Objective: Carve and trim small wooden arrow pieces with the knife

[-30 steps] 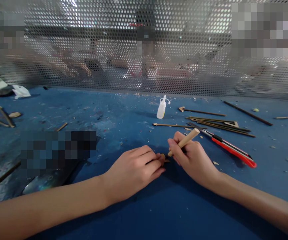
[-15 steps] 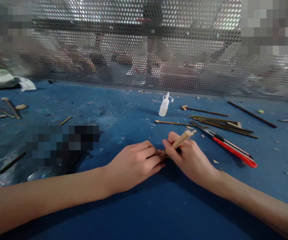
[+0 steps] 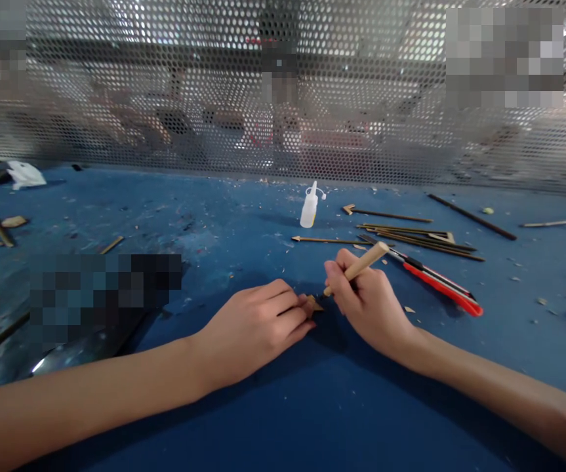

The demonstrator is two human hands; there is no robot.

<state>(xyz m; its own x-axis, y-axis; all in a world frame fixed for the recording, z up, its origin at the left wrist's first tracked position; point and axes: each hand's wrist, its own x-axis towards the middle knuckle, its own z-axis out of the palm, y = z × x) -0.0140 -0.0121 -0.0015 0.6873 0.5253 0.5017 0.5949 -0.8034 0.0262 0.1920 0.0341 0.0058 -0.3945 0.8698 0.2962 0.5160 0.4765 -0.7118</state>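
My left hand (image 3: 258, 331) rests on the blue table, its fingers closed on a small flat piece of wood (image 3: 316, 305). Only a pale pointed end of that piece shows past the fingertips. In my right hand (image 3: 368, 295) is a tool with a round, pale wooden handle (image 3: 361, 263), gripped like a pen and slanting down to the left. The handle's lower end is just right of the wood piece; its tip is too small to make out. Behind my right hand lies a red utility knife (image 3: 443, 285), blade end toward the hand.
A white squeeze bottle (image 3: 309, 208) with a pointed nozzle stands beyond my hands. Several thin brown sticks (image 3: 425, 242) lie back right, near a longer dark stick (image 3: 472, 216). Wood scraps (image 3: 14, 221) lie at left. A perforated metal screen (image 3: 233, 144) borders the table's back.
The wooden-handled tool has drawn slightly back to the right from the wood piece, whose pointed end shows more now. The whole view has shifted, so the table things appear farther left.
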